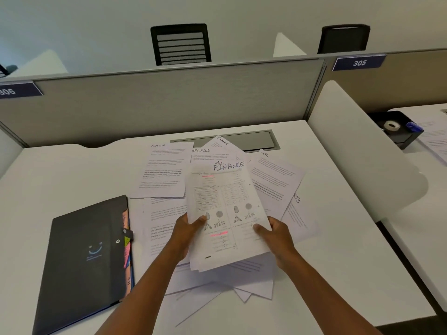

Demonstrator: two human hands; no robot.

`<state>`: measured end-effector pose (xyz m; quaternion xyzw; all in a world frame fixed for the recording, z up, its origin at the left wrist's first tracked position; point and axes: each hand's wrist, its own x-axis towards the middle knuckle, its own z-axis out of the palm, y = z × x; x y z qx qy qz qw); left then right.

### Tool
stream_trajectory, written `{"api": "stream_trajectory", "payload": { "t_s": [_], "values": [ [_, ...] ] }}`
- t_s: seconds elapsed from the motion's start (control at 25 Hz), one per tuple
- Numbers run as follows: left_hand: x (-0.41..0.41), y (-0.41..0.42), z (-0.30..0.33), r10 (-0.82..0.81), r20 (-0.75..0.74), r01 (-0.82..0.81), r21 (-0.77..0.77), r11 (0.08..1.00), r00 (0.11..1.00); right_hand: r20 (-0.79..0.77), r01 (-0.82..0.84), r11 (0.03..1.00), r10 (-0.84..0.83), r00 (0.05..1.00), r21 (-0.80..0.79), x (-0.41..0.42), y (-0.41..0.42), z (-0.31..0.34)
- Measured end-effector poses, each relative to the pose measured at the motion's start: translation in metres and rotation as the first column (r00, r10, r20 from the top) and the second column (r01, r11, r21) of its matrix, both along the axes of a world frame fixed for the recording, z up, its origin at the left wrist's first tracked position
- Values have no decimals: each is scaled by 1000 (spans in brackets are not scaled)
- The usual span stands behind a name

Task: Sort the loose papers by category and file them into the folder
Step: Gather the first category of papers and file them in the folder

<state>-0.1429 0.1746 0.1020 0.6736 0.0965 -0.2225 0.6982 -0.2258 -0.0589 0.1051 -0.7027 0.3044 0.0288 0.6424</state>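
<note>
Head view: FINANCE sheet (225, 213) hides papers (244, 279) beneath (print blurred) — folder (84, 262) cropped.

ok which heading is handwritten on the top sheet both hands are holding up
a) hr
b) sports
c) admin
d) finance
d, the top sheet pinched between the left hand and the right hand reads FINANCE across its top edge; the ADMIN sheet and the HR sheet lie flat on the desk behind it.

White laminate desk surface (60, 170): closed dark grey plastic folder (84, 257) at left, scattered white printed papers (162, 170) beside it, grey metal cable hatch (254, 139) at rear.
</note>
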Motion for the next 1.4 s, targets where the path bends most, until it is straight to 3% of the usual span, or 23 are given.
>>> {"api": "stream_trajectory", "payload": {
  "t_s": [0.12, 0.36, 0.56, 0.72, 0.96, 1.16, 1.28, 1.4],
  "values": [
    [0, 23, 7, -3, 50, 4, -1, 1000, 999, -9, -42, 991, 41, 999, -125, 11, 12, 3],
    [2, 61, 19, -31, 153, 42, -64, 997, 988, 84, -216, 975, 219, 972, -45, 35, 46, 17],
    [0, 81, 26, -6, 178, 19, -74, 997, 984, 205, -196, 976, 212, 955, -98, 32, 75, 26],
    [-3, 88, 22, -48, 197, 51, -12, 999, 979, 216, -155, 979, 181, 959, -130, 27, 87, 15],
    [-6, 80, 25, 50, 236, -54, 9, 999, 970, 307, -73, 981, 127, 943, -180, 23, 102, 15],
    [-10, 79, 18, -30, 254, 1, 115, 993, 967, 295, -47, 982, 101, 950, -185, 19, 109, 1],
    [-11, 77, 17, -6, 262, -26, 117, 993, 965, 331, -22, 984, 80, 940, -175, 19, 115, 5],
    [-15, 79, 11, -80, 246, 46, 138, 989, 966, 296, -24, 978, 87, 951, -209, 17, 116, -7]
  ]
}}
